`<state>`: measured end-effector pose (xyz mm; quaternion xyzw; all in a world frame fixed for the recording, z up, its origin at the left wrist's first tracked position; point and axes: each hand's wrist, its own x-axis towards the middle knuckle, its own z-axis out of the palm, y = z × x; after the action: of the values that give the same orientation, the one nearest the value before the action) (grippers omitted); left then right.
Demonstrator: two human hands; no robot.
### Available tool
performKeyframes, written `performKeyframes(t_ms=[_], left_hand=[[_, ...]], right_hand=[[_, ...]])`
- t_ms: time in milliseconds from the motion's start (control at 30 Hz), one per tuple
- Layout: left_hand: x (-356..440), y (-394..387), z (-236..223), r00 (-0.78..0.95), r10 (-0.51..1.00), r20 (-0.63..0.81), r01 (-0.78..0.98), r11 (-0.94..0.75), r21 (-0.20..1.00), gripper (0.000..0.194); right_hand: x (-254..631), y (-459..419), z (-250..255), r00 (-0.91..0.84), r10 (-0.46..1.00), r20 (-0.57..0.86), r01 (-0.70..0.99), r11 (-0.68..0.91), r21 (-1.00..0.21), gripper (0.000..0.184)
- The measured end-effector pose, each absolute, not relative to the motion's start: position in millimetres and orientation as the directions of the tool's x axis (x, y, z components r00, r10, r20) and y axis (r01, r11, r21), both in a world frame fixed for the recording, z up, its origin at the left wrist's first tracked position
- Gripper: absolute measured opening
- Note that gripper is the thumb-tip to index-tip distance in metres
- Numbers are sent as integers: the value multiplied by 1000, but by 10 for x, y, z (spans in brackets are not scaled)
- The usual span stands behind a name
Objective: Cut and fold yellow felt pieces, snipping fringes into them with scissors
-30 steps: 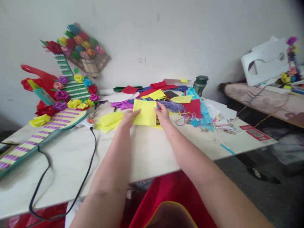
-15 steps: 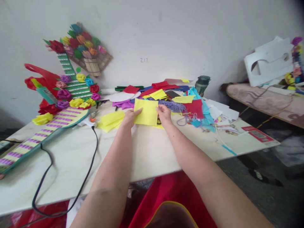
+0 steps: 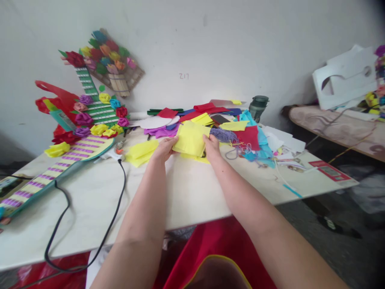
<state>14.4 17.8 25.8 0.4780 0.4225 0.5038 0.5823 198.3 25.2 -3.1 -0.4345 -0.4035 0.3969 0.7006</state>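
Both of my hands hold a yellow square of felt just above the table. My left hand pinches its left edge, and my right hand pinches its right edge. The sheet is tilted, with its far edge bending away from me. More yellow felt lies on the table to the left of my left hand. A bundle of purple yarn sits just beyond my right hand.
A heap of felt scraps in red, blue, purple and yellow fills the far side. Flower-covered craft pieces stand at the left. A black cable loops across the near left. A dark green bottle stands by the wall.
The yellow felt has gone from flat and upright to tilted, its top edge bending away. Both hands stayed on its edges and shifted slightly right.
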Motion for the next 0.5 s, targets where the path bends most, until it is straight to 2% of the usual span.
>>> performKeyframes(t_ms=[133,267,400,500], left_hand=[[153,196,234,135,991,-25,-142,44,989,24],[131,193,295,40,999,7,-114,-3,993,22],[28,199,437,-210,975,70,-68,-87,994,21],[-99,241,514,-405,913,55,-42,-79,996,18]], right_hand=[[1968,249,-29,355,908,220,-266,324,-908,24],[1977,285,-64,376,898,229,-229,330,-916,24],[2002,339,-113,399,880,259,-178,351,-919,28],[2009,358,-129,398,879,260,-187,356,-916,30]])
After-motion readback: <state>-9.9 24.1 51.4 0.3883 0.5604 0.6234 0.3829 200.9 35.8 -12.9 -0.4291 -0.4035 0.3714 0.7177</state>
